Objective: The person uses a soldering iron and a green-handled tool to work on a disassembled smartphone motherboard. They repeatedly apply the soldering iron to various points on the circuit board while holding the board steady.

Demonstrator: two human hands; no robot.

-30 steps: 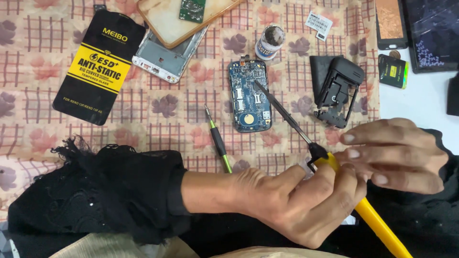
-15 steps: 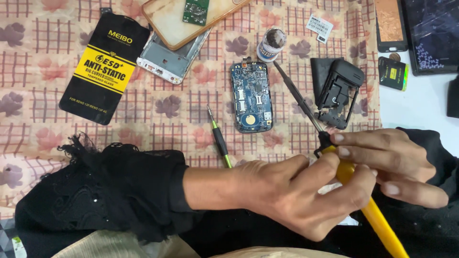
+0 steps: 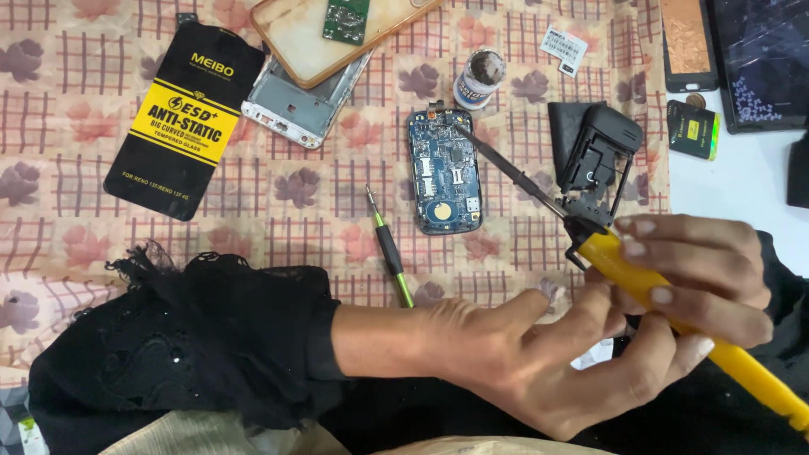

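Note:
My right hand (image 3: 699,270) grips the yellow handle of a long soldering iron (image 3: 674,307) at the lower right. Its dark metal tip (image 3: 497,164) reaches up and left over the blue phone circuit board (image 3: 444,171), which lies flat on the patterned cloth. My left hand (image 3: 539,362), in a black lace sleeve, lies just below the iron's handle with its fingers spread and curled toward it; whether they touch the handle I cannot tell. A small green and black screwdriver (image 3: 388,246) rests on the cloth left of the board.
A black and yellow flat package (image 3: 181,122) lies at the upper left, with a silver phone frame (image 3: 299,105) and a clear case holding a green board (image 3: 347,18) beside it. A small round pot (image 3: 479,78), a black plastic housing (image 3: 594,160) and dark phone parts (image 3: 758,63) sit toward the right.
The soldering iron's tip has swung up and right across the blue board. My right hand has moved right along the handle, and my left hand has loosened and spread its fingers.

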